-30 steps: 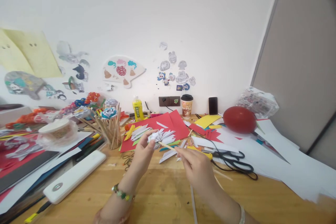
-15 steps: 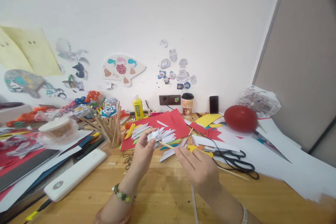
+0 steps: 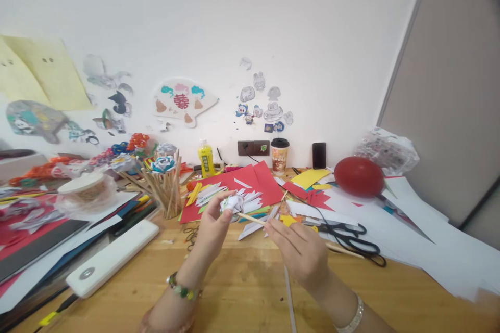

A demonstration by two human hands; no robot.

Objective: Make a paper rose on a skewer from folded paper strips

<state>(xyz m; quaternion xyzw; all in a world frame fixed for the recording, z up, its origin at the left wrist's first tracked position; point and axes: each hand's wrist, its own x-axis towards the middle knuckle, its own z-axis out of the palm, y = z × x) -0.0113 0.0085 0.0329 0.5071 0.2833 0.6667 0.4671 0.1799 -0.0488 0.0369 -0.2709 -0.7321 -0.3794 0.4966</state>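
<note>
Carefully, my left hand [image 3: 213, 226] pinches the paper flower [image 3: 233, 203] while my right hand [image 3: 299, 250] steadies the stick [image 3: 250, 217], keeping it centred.

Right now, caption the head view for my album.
Left hand pinches a paper flower; right hand holds its stick.

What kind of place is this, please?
Probably a home or studio craft desk: cut coloured paper, scissors and a glue bottle lie on the wooden table, with paper cutouts on the wall.
</note>
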